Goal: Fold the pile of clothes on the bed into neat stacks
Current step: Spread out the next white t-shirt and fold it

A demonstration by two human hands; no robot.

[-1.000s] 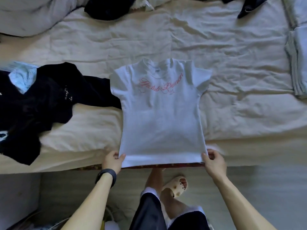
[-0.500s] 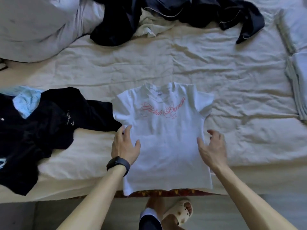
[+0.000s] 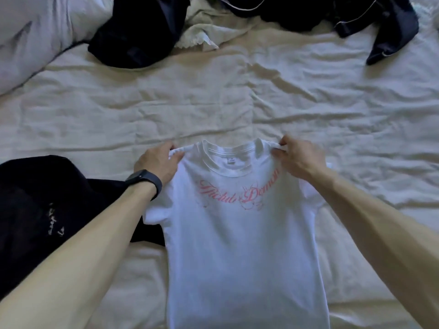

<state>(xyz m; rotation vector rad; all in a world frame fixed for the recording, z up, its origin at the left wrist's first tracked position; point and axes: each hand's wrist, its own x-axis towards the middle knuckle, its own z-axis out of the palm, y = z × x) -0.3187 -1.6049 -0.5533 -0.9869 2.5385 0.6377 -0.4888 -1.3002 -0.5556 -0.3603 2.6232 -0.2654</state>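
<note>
A white T-shirt [image 3: 240, 245] with pink script across the chest lies face up on the cream bed sheet [image 3: 213, 98], collar away from me. My left hand [image 3: 158, 162], with a black watch on its wrist, pinches the shirt's left shoulder beside the collar. On the other side of the collar my right hand [image 3: 298, 159] pinches the right shoulder. Both shoulders are bunched up under the fingers. The hem runs out of the bottom of the frame.
A black garment [image 3: 47, 210] with small white lettering lies at the left, partly under my left forearm and touching the shirt's sleeve. Dark navy clothes [image 3: 140, 29] and a crumpled white piece [image 3: 202, 34] are heaped at the far edge. A grey pillow [image 3: 35, 36] fills the top left.
My hands left the hem, passed over the shirt's middle and now pinch its shoulders by the collar. The view has moved closer over the bed.
</note>
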